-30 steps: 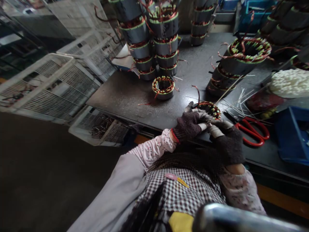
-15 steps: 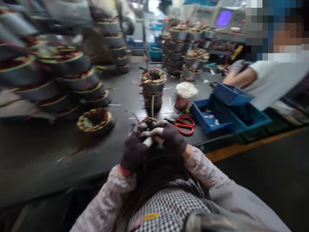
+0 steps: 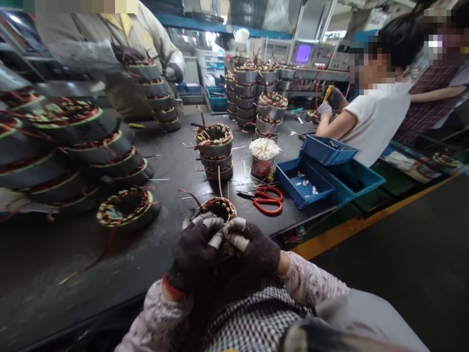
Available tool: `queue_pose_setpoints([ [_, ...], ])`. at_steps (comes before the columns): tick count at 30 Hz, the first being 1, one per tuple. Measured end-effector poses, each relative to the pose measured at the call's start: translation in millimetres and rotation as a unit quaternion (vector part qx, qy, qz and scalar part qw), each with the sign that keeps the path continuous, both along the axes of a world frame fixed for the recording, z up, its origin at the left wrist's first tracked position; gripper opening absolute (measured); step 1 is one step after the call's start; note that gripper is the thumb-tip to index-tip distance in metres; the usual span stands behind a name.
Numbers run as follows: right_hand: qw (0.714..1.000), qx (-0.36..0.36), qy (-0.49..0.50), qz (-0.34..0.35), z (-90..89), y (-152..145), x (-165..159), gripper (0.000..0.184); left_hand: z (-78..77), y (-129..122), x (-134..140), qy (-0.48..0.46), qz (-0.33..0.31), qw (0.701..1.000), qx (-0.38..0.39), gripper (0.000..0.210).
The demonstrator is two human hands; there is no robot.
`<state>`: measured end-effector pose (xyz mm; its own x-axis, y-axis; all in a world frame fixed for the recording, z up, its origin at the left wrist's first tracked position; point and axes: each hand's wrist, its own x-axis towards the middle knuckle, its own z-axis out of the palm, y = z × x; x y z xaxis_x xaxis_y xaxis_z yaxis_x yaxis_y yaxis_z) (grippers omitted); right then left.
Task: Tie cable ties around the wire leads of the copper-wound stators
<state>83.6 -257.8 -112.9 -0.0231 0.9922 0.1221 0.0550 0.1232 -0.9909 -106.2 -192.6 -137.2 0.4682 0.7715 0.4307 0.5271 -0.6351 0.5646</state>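
Note:
A motor stator (image 3: pixel 234 208), a ring of copper windings, lies at the table's front edge before me. My left hand (image 3: pixel 196 244), in a dark glove with pale-wrapped fingertips, is closed around its near left side. At the near right rim my right hand (image 3: pixel 254 244), gloved likewise, has its thumb and fingers pinched together. Both hands' fingertips almost meet; whatever small piece lies between them is hidden. A thin white strip (image 3: pixel 220 181) rises from behind the ring. To the right lie red-handled scissors (image 3: pixel 269 200), slightly opened, touched by neither hand.
Several stators stand stacked behind (image 3: pixel 216 151) and at left (image 3: pixel 91 132); a single stator (image 3: pixel 124 210) lies tilted nearby. A red pot of white strips (image 3: pixel 262 166) stands beside blue bins (image 3: pixel 304 195). One co-worker (image 3: pixel 370 117) works at right; another person (image 3: pixel 146 39) stands across the table.
My view has turned, so the table's things sit further left and the hands lower. The fingers have shifted toward the near rim, showing more of the stator's ring.

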Motion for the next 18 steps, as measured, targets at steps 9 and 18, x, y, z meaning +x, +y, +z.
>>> queue_pose_setpoints([
  [9, 0.973, 0.054, -0.149, -0.168, 13.3, 50, -18, 0.036, 15.5, -16, 7, -0.005, 0.004, 0.997, -0.072, 0.024],
  [18, 0.838, -0.096, -0.524, -0.122, 29.4, 27, 118, 0.033, 28.6, -16, 15, -0.033, 0.026, 0.995, -0.093, 0.014],
])
